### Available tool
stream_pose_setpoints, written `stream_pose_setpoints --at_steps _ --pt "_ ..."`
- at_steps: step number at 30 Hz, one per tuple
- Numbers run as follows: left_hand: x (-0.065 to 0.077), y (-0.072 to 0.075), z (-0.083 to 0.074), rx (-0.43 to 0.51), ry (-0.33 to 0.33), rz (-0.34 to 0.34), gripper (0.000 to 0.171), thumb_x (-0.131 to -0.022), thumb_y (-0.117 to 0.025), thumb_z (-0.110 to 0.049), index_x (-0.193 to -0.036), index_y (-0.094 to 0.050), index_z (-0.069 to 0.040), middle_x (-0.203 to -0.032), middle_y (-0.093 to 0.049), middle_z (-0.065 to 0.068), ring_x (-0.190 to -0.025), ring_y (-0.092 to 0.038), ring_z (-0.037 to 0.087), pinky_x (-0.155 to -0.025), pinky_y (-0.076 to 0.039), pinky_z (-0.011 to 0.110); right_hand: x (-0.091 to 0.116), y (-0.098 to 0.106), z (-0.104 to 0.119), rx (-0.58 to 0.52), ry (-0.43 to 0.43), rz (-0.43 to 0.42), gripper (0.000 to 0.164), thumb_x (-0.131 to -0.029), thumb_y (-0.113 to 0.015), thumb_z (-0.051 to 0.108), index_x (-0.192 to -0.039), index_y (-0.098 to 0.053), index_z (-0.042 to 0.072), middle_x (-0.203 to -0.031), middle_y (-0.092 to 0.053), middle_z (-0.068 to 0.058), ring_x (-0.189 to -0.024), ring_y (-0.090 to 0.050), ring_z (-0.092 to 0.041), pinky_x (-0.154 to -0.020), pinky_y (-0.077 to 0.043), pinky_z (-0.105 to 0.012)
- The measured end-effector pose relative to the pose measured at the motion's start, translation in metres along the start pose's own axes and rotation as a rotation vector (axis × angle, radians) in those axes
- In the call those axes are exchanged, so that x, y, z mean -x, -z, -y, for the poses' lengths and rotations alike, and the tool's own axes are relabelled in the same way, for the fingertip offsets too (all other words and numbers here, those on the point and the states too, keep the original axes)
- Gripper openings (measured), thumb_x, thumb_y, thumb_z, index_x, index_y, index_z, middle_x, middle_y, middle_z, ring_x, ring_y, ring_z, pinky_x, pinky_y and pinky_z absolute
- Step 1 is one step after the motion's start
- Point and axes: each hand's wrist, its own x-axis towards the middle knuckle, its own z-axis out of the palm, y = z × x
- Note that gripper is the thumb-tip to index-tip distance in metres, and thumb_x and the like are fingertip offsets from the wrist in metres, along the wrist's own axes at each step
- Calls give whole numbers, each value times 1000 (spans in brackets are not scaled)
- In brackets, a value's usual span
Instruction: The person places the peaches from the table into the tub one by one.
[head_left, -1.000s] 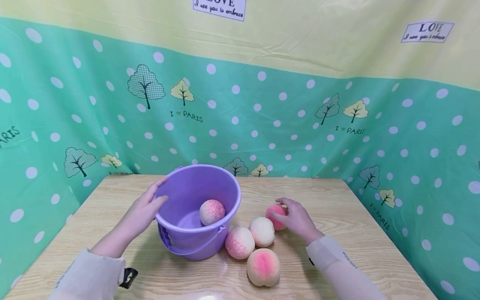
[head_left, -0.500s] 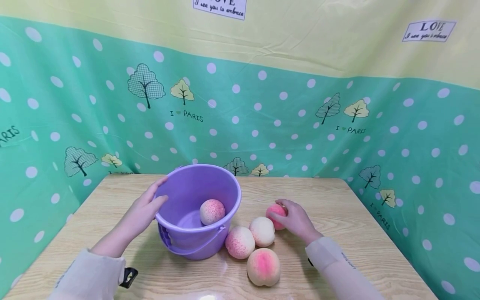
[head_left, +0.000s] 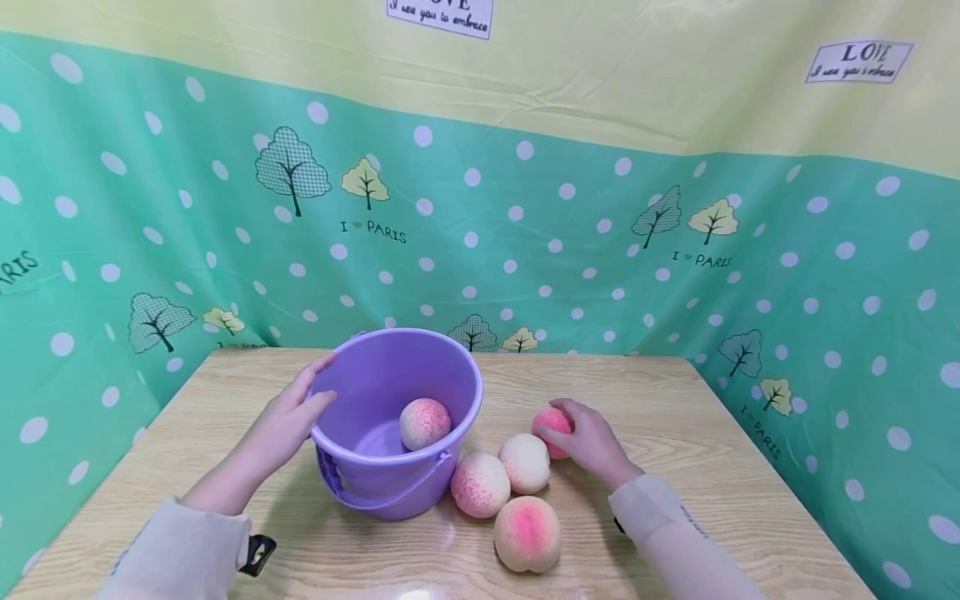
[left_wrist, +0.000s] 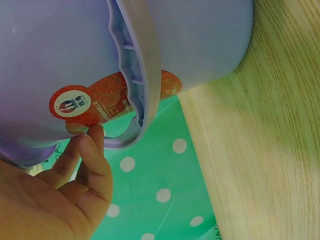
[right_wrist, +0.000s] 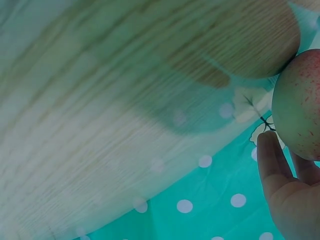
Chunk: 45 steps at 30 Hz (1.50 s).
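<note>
On the left in the head view stands a purple bucket [head_left: 393, 487]. My left hand [head_left: 281, 421] holds its left rim, thumb over the edge; the left wrist view shows this hand's curled fingers [left_wrist: 100, 172] against the bucket wall. A speckled pink-and-white peach [head_left: 424, 424] lies inside the bucket. To the right, my right hand [head_left: 592, 437] grips a pink peach [head_left: 551, 429] low at the table, its fingers partly covering it. Beside the bucket sit a speckled peach [head_left: 480, 486], a whitish peach [head_left: 523, 463] and a peach with a pink stripe [head_left: 527, 534].
A wood-grain table [head_left: 637, 379] carries everything. Behind and along both sides hangs a green and yellow curtain [head_left: 480, 208] with dots and trees. The bucket's handle [left_wrist: 142, 60] hangs down its outside.
Over the last second my right hand's fingers have settled a little closer around the pink peach. The left hand, the bucket and the other peaches look unmoved.
</note>
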Motion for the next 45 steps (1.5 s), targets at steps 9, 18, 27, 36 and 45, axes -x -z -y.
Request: stream_pose_setpoints --at_steps 9,18,27,36,45 --pt "0 0 1 -7 4 0 63 -106 -37 -29 -160 -10 -14 -159 -23 29 -133 -42 54 -97 -51 60 0 -2 0 8 -2 0 64 -86 -73 47 -136 -57 12 -130 -64 -14 -114 -62 -30 -98 -53 -50" --pt "1 0 0 -7 8 1 63 -106 -38 -29 -161 -11 -15 -159 -23 29 -132 -43 54 -96 -51 60 0 -5 -1 -16 -17 0 66 -86 -72 48 -138 -55 12 -130 -64 -12 -117 -61 -29 -101 -51 -50" --pt "0 0 0 -6 5 0 63 -106 -37 -29 -161 -10 -14 -159 -23 30 -131 -45 54 -97 -51 61 -2 -8 -1 -41 -27 -2 65 -87 -71 47 -139 -54 11 -126 -66 -13 -114 -62 -29 -99 -52 -50" --pt "0 0 -1 0 -1 0 63 -106 -37 -28 -160 -10 -13 -159 -22 30 -132 -43 54 -97 -51 61 -1 -9 1 -55 -45 2 65 -88 -71 46 -140 -53 11 -127 -65 -13 -114 -62 -29 -99 -52 -50" --pt "1 0 -1 -4 4 1 63 -106 -38 -28 -160 -10 -14 -159 -22 30 -133 -42 54 -98 -50 61 -1 -9 1 -77 -63 0 66 -88 -71 46 -140 -52 11 -128 -64 -13 -113 -62 -28 -98 -53 -49"
